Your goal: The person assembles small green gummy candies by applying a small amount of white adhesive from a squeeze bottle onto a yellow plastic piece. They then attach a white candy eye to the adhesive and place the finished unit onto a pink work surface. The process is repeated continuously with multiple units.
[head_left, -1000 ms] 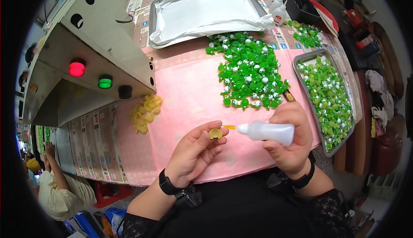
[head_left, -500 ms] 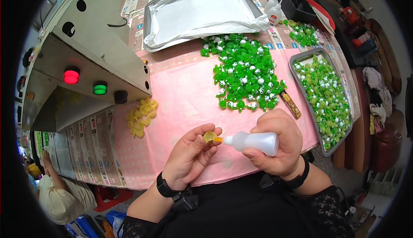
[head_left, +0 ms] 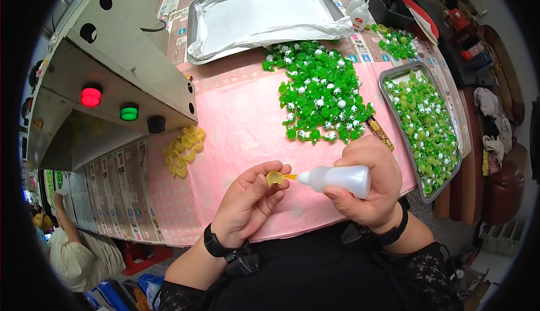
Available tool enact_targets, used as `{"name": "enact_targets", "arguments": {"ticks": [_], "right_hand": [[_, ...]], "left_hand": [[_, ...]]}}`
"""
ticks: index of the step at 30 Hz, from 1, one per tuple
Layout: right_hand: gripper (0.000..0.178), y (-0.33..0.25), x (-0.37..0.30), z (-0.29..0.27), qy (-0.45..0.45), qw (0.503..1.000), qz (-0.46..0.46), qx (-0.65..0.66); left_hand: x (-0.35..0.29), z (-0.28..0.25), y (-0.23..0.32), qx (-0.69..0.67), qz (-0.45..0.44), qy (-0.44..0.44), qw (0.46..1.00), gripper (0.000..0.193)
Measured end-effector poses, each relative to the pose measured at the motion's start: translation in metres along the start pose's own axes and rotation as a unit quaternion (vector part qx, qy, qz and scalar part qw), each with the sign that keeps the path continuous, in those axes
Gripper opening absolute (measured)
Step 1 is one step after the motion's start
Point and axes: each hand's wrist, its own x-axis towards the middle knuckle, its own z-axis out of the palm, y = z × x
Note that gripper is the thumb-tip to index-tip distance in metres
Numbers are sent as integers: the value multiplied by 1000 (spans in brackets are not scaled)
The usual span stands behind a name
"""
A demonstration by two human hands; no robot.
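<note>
My left hand (head_left: 247,198) pinches a small translucent yellow cup-shaped plastic piece (head_left: 274,177) between thumb and fingers. Wrapped in my right hand (head_left: 374,184) is a whitish squeeze bottle (head_left: 342,180), tipped on its side. Its thin orange nozzle (head_left: 291,176) points left at the yellow piece; whether the tip touches it I cannot tell. Beyond my hands lies a heap of green plastic pieces with white eye-like balls (head_left: 320,94). Several loose yellow pieces (head_left: 183,151) lie to the left on the pink cloth (head_left: 230,114).
A grey machine housing (head_left: 124,69) with red and green lamps stands at left. At the back is a paper-lined metal tray (head_left: 264,13); another tray (head_left: 388,89) of green pieces sits at right. A patterned knife-like tool (head_left: 381,134) lies between. At far left, another person's arm (head_left: 68,224) shows.
My right hand has drawn the bottle slightly to the right, so more of its nozzle shows beside the yellow piece. My left hand has stayed nearly still.
</note>
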Motion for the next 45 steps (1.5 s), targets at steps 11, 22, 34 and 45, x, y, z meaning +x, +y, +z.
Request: {"name": "enact_targets", "arguments": {"ticks": [11,22,34,45], "right_hand": [[30,-2,1,-3,-19,1000,-2,3],[29,1,3,-1,-18,999,22,20],[27,8,-7,4,14,990,95,101],[40,21,-39,0,-153,974,136,95]], "left_hand": [[0,6,0,32,4,12,999,39],[0,10,4,53,-17,6,998,46],[1,7,4,32,-17,1,999,42],[4,12,17,24,39,29,999,39]]}}
